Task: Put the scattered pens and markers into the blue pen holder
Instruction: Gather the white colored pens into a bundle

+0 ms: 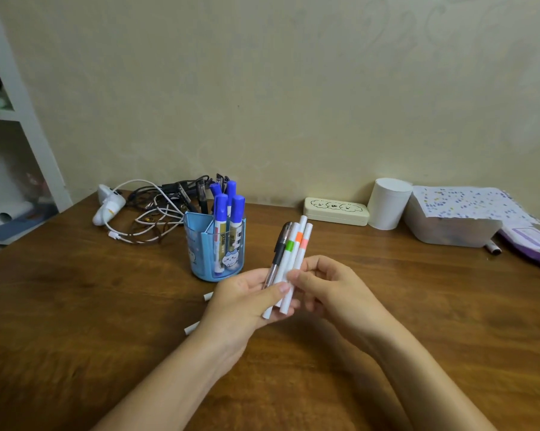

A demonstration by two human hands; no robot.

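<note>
My left hand [246, 298] grips a bundle of pens [288, 256] upright: a black gel pen and three white markers banded green, orange and pink. My right hand [327, 289] pinches the same bundle from the right side. The blue pen holder [197, 244] stands just left of the bundle, with several blue-capped markers [221, 213] in it. Two white pen ends [208, 296] [191, 328] lie on the table, mostly hidden behind my left hand.
Tangled cables [156, 206] and a white charger lie behind the holder. A cream case [335, 211], white cup [388, 203], lidded container [452, 219] and papers line the wall at right. A dark marker [492, 246] lies by the container. A shelf stands at far left.
</note>
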